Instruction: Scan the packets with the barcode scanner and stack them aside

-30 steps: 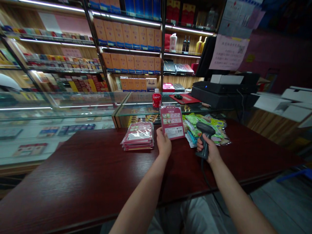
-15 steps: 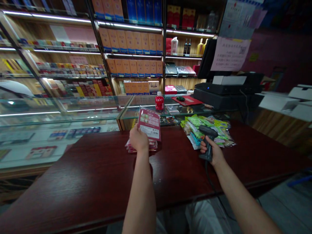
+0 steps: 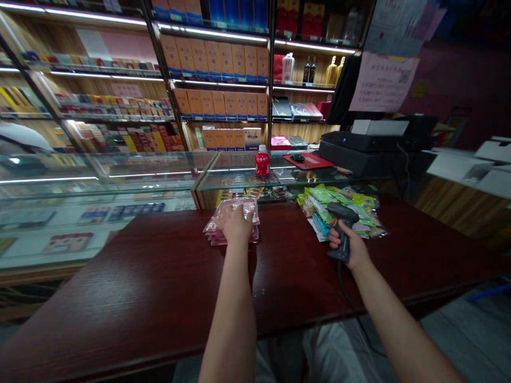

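Note:
My left hand (image 3: 236, 222) rests on top of a stack of flat red-and-clear plastic packets (image 3: 213, 234), its fingers spread across the upper one. My right hand (image 3: 351, 246) is wrapped around the handle of a dark grey barcode scanner (image 3: 342, 213), its cable trailing down over the table edge. Just behind the scanner lies a heap of green, yellow and blue snack packets (image 3: 319, 198), partly covered by it.
The dark red wooden table (image 3: 159, 298) meets a glass display counter (image 3: 167, 181). On the glass stand a red bottle (image 3: 262, 162) and a red mat (image 3: 315, 161) with a mouse. A black cash drawer (image 3: 359, 154) sits at right. Lit shelves of boxes line the back.
The packet that my left hand held tilted up is down on the stack, and the fingers have spread over it. My right hand keeps the scanner in nearly the same place.

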`<state>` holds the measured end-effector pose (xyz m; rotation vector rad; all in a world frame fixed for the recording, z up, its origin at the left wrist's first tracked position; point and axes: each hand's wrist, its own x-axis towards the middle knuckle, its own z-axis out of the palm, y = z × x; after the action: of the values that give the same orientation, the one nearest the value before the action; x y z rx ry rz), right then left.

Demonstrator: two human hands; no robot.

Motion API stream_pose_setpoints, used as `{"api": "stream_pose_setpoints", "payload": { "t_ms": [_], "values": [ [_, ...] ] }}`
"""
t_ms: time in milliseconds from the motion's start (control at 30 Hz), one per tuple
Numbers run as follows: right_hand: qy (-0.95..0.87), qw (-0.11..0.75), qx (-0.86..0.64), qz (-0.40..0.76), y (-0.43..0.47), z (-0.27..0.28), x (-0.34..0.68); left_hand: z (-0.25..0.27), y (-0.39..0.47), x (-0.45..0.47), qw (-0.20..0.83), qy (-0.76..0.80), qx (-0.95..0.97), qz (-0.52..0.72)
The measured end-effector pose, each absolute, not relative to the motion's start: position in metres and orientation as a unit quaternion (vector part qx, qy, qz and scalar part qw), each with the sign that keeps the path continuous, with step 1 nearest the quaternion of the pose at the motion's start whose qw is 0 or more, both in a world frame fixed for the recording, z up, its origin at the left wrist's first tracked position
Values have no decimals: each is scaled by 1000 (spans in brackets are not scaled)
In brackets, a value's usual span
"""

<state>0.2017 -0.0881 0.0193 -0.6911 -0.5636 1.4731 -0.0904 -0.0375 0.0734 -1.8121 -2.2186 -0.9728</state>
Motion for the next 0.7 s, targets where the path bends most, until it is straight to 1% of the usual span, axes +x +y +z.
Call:
{"api": "stream_pose_setpoints", "payload": {
  "t_ms": [67,167,300,433,567,700],
  "values": [
    [-244,653,-300,650,-89,20,202,74,-39,-83,40,-711,-642,-284],
    [-235,657,-290,655,-90,20,201,77,-42,-77,9,-727,-643,-243],
    [-231,658,-282,659,-90,21,202,84,-44,-76,-15,-756,-614,-228],
    [-234,659,-280,657,-90,21,202,87,-45,-76,-14,-765,-606,-217],
    [-233,664,-278,654,-89,22,203,87,-44,-71,11,-755,-613,-233],
    [-235,671,-283,644,-88,22,202,80,-40,-58,68,-682,-656,-316]
  ]
}}
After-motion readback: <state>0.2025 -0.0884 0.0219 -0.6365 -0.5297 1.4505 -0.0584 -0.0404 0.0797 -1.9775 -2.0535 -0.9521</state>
